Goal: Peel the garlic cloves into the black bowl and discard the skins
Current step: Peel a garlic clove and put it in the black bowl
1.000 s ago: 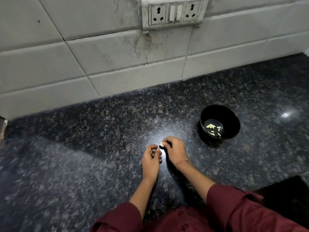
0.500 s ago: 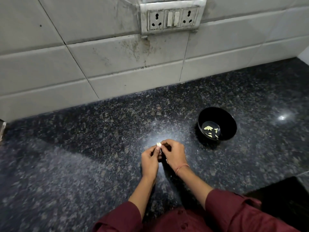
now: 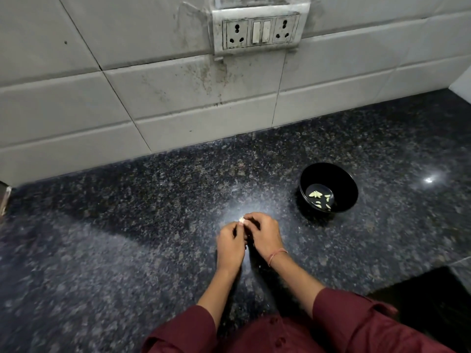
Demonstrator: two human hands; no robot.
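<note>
1. Black granite flecked with grey makes the table (image 3: 127, 225); the bowl (image 3: 344, 189) stands upright on it.
2. Inside the bowl, a few pale peeled cloves (image 3: 316, 194) lie loose on the bottom.
3. Left of the bowl and nearer the person, the 2 hands meet over the table, well apart from the bowl.
4. Farther from the bowl, the left hand (image 3: 230, 244) has its fingers curled and pinches a small whitish clove (image 3: 241, 220) at their tips.
5. On the bowl's side, the right hand (image 3: 266, 238) bends its fingers over the same clove and grips it too.
6. How much skin the clove wears cannot be told; it is too small.
7. On the right wrist sits a red thread (image 3: 276, 256); maroon sleeves (image 3: 356, 319) show nearer the person than the bowl.
8. Behind the bowl rise grey-white tiles (image 3: 178, 98); up and left of the bowl is a socket plate (image 3: 260, 30) with 2 sockets and 2 switches between them.
</note>
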